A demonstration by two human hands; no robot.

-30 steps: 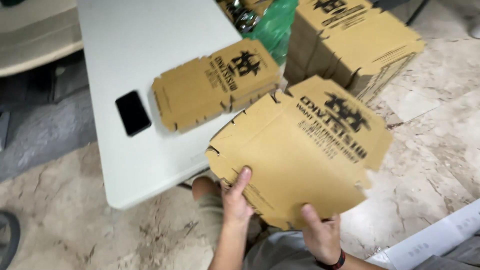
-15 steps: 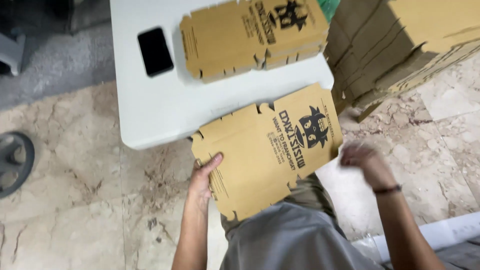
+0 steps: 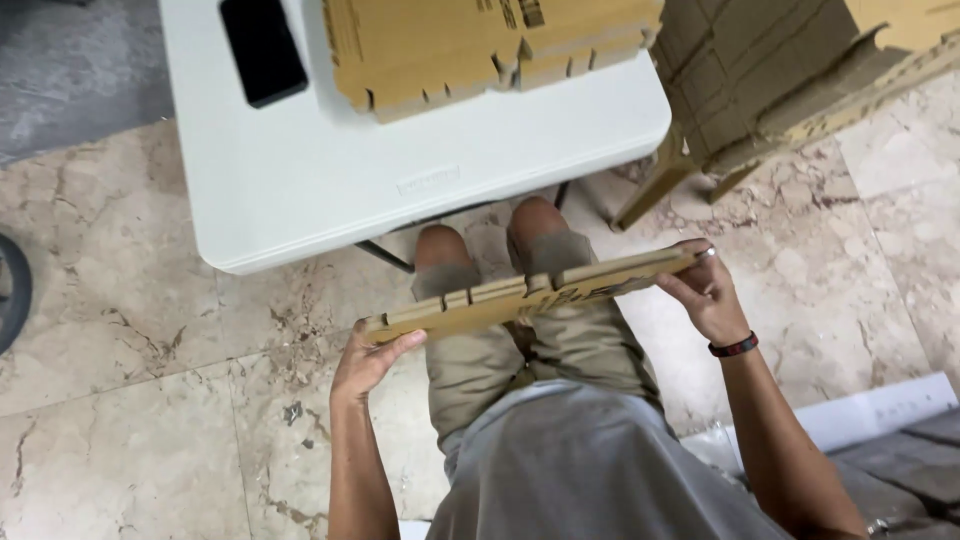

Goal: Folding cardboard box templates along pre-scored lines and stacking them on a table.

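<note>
You hold a flat cardboard box blank (image 3: 530, 292) edge-on above your knees, in front of the white table (image 3: 330, 190) rather than on it. Your left hand (image 3: 368, 362) pinches its low left corner, thumb on top and fingers curled under; your right hand (image 3: 708, 296) wraps the higher right end, fingers closed over the edge. The sheet is tilted and spans the gap between two end grips with nothing beneath its middle, so it can sag or crease along a score line if you press inward. The left hold is only a corner pinch, likely the first to slip. From this angle only the edge shows, so I can't tell whether any flaps are already folded. The stack of flat blanks (image 3: 480, 45) lies near the table's front edge, beside a black phone (image 3: 262, 48); lifting the sheet carelessly could nudge either.
</note>
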